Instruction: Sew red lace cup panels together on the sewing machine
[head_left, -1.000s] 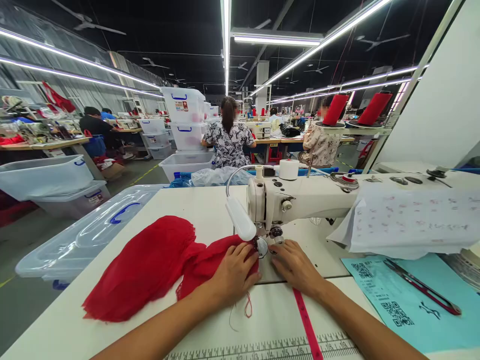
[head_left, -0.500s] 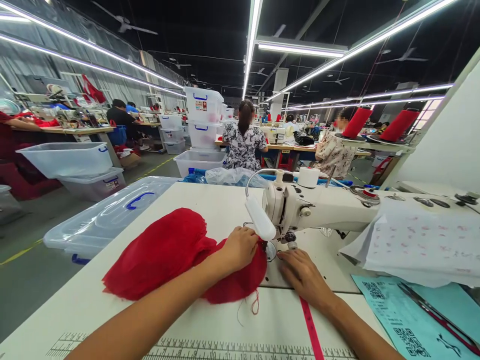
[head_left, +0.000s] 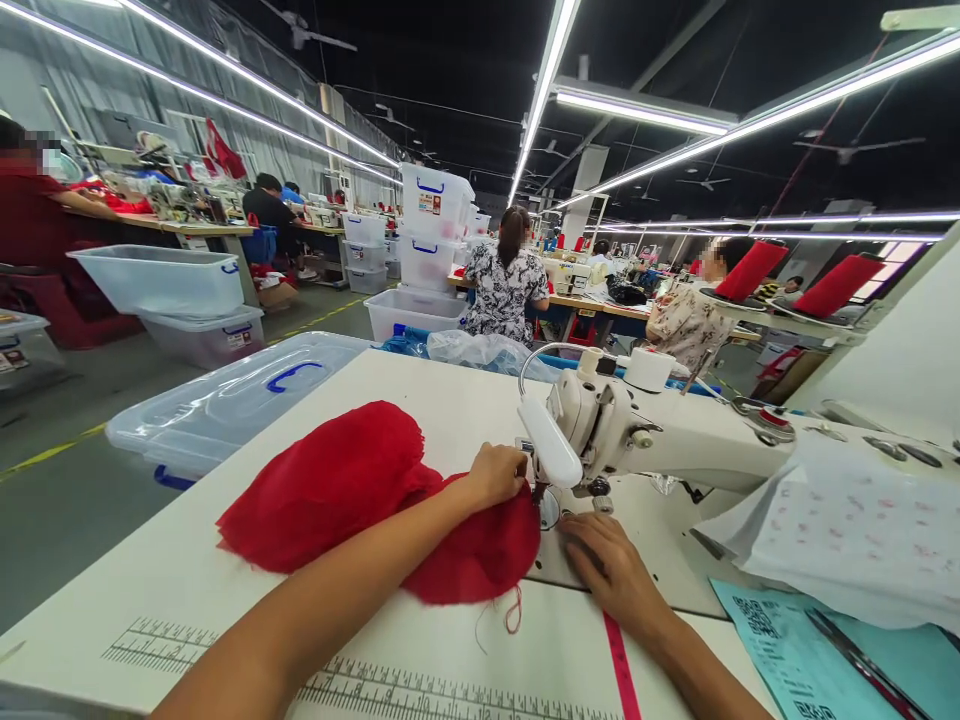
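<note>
Lying beneath left grip (head_left: 496, 476), red cloth (head_left: 330, 480), larger part farther left

The red cloth (head_left: 480, 555) in front of you was thin and matt, its edges rough and frayed. Your tabletop (head_left: 112, 590) was smooth with a faint sheen. The sewing machine (head_left: 697, 437) had smooth, pale casing, and its lamp (head_left: 551, 443) looked like glossy white plastic. Beside you, the box lid (head_left: 225, 388) was clear, shiny plastic. To your right, the white sheet (head_left: 862, 520) was matt and creased, and the blue-green sheet (head_left: 795, 668) looked like smooth paper.
</note>
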